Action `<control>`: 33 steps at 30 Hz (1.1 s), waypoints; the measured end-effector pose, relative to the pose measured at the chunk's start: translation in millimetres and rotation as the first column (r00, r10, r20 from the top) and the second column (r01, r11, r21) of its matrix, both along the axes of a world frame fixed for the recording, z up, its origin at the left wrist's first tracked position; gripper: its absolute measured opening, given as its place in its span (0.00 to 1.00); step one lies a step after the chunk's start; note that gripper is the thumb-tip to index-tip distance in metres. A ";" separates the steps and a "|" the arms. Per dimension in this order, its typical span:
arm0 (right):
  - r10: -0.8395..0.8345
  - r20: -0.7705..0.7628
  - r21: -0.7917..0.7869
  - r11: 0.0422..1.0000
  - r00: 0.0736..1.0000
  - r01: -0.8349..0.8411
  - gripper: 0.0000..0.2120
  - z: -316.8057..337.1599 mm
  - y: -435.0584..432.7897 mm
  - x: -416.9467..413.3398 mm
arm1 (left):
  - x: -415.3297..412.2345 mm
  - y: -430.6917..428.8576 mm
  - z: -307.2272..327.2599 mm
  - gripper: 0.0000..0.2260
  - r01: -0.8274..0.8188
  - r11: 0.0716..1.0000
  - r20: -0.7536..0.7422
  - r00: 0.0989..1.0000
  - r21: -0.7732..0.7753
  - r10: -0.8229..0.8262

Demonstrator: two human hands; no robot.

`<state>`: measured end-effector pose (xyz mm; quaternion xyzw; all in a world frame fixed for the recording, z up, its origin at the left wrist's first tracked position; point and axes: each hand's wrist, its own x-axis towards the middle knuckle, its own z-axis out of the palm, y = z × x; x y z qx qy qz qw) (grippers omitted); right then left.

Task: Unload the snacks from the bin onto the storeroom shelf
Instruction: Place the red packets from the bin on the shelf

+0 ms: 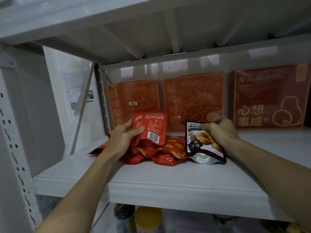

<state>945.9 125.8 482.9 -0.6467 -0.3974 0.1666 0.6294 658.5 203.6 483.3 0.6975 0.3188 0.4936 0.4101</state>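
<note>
Both arms reach onto the white storeroom shelf [151, 179]. My left hand [122, 137] grips a red snack pouch [151, 126] with a barcode, held upright above a pile of red snack bags [161, 153] lying flat on the shelf. My right hand [220, 130] pinches the top of a dark brown and white snack pouch [202, 145] picturing fried dough twists; its silver bottom touches the shelf to the right of the red pile. The bin is out of view.
Three flat red boxes [193, 101] stand against the back of the shelf. A shelf board [151, 39] hangs close overhead. A perforated upright [15, 148] stands at left. Jars with a yellow lid [148, 214] sit on the shelf below.
</note>
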 end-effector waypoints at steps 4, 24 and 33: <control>-0.039 0.101 -0.070 0.996 0.994 0.046 0.22 -3.9 -2.4 -3.4 | -0.7 5.0 -5.6 0.35 -0.082 0.996 -0.069 0.994 0.029 0.084; 0.044 0.425 -0.211 0.976 0.904 0.052 0.36 -5.1 -5.1 -6.5 | 0.0 -2.7 -4.8 0.32 -0.256 0.896 -0.263 0.894 0.364 0.362; -0.017 0.486 -0.037 0.999 0.874 0.040 0.24 0.3 -22.6 -18.3 | 1.8 -18.6 0.2 0.20 -0.297 0.877 -0.166 0.910 0.377 0.379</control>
